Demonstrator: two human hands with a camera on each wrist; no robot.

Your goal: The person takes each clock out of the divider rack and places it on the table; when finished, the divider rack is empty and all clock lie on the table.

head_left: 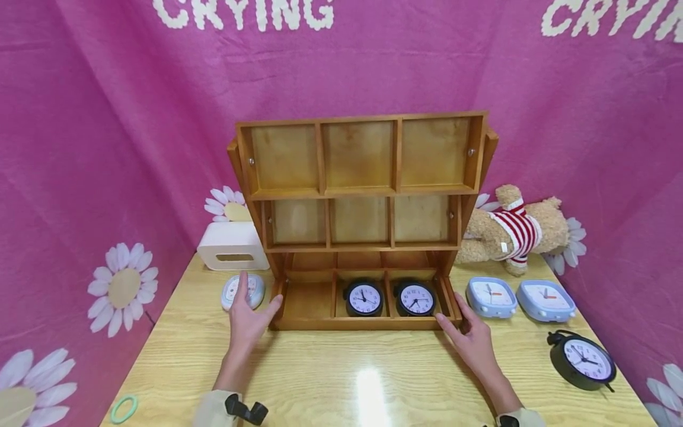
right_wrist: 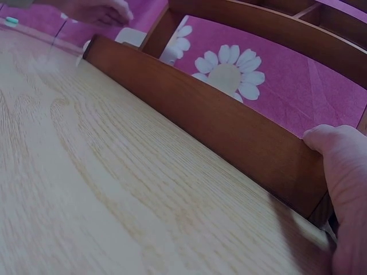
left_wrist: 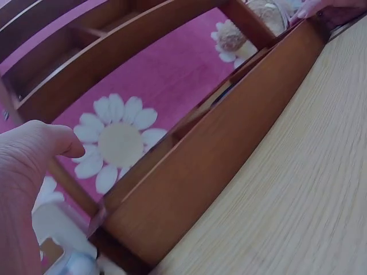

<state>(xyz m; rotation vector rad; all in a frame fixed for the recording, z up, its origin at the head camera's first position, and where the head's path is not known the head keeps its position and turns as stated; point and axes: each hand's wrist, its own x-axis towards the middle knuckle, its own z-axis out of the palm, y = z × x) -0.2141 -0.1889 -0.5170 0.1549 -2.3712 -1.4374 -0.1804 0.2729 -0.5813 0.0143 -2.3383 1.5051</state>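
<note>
Flanking the wooden rack (head_left: 363, 237) on the pale worktop (head_left: 373, 373), your left hand (head_left: 246, 317) and right hand (head_left: 469, 335) lie flat-fingered against its bottom corners, pink daisy cloth (head_left: 107, 148) behind.

Brown wooden tiered shelf (head_left: 363, 237) stands upright on the table, two black clocks (head_left: 389, 298) in its bottom tier.

the shelf (head_left: 363, 190) is honey-brown wood. two black clocks (head_left: 363, 298) with white faces sit in it; another black clock (head_left: 583, 360) lies by the table's right edge. two pale blue clocks (head_left: 491, 296), white box (head_left: 232, 245). tan bear (head_left: 512, 231) in red-white stripes. pink cloth (head_left: 107, 148) with white daisies. green ring (head_left: 124, 408). light oak-grain table (head_left: 341, 379).
</note>
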